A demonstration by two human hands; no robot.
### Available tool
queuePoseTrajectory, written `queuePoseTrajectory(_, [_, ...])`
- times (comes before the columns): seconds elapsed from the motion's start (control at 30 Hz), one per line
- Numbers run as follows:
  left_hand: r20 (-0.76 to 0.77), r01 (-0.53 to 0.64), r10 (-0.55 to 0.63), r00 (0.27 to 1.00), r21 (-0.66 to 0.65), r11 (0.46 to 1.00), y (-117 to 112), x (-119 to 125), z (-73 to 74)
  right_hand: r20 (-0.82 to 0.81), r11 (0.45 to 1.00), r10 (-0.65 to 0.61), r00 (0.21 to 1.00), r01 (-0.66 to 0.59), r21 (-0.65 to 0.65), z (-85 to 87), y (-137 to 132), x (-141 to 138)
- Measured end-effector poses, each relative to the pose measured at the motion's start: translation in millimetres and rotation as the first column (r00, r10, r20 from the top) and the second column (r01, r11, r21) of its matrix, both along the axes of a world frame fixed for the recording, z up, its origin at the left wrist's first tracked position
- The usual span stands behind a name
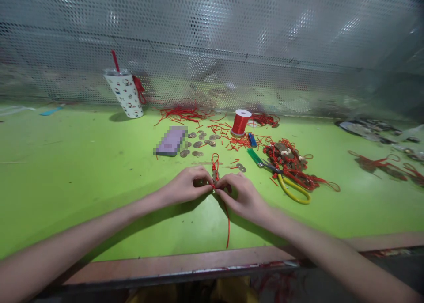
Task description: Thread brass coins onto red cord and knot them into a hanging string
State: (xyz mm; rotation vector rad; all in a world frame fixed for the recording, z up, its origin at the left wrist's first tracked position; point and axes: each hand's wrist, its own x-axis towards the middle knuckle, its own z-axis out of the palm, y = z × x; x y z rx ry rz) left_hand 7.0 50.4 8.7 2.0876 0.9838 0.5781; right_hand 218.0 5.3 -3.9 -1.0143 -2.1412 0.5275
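Note:
Near the front middle of the green table, my left hand and my right hand meet, both pinching a red cord. The cord has a loop standing out at the far end, and coins are strung just beyond my fingertips. One loose end trails toward the table's front edge. My fingers partly hide the spot where they grip. Loose coins lie scattered beyond my hands, beside a blurred-out purple rectangle.
Right of my hands lie yellow-handled scissors, a green lighter, a blue lighter and a pile of corded coins. A red cord spool stands among clippings. A patterned tumbler stands back left, before a perforated metal panel.

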Motion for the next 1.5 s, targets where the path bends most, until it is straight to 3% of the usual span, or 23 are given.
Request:
queuePoseTrajectory(0.17, [0.038,0.038,-0.033,0.999,-0.123,0.992,4,-2,3.3,-0.002,1.0,-0.015,1.0,0.015,-0.001,-2.9,0,0])
queuePoseTrajectory(0.4, [0.168,-0.05,0.109,0.98,-0.321,0.946,5,0,-2.6,0.007,1.0,0.0,1.0,0.001,-0.012,-2.4,1,-2])
queuePoseTrajectory(0.57, [0.253,-0.118,0.199,0.947,-0.304,0.945,4,4,-3.2,0.05,1.0,-0.002,0.999,0.001,0.021,-2.5,0,-2])
queuePoseTrajectory(0.73, [0.194,-0.185,0.231,0.953,-0.231,0.955,2,10,-4.7,0.106,0.994,0.029,0.994,-0.04,0.106,-2.8,-5,-3])
queuePoseTrajectory(1.0, [0.162,-0.211,0.231,0.959,-0.132,0.968,1,14,-5.3,0.236,0.945,0.218,0.947,-0.265,0.191,1.1,-8,-7])
queuePoseTrajectory(1.27, [0.144,-0.246,0.249,0.958,-0.043,0.968,8,16,-13.4,0.285,0.905,0.27,0.92,-0.343,0.252,-2.7,-7,-10])
queuePoseTrajectory(1.4, [0.177,-0.243,0.251,0.952,-0.061,0.968,11,15,-17.0,0.28,0.894,0.296,0.913,-0.368,0.254,-1.1,-7,-9])
queuePoseTrajectory(1.5, [0.209,-0.203,0.238,0.949,-0.173,0.964,13,12,-15.4,0.218,0.932,0.224,0.95,-0.274,0.235,0.4,-2,-5])
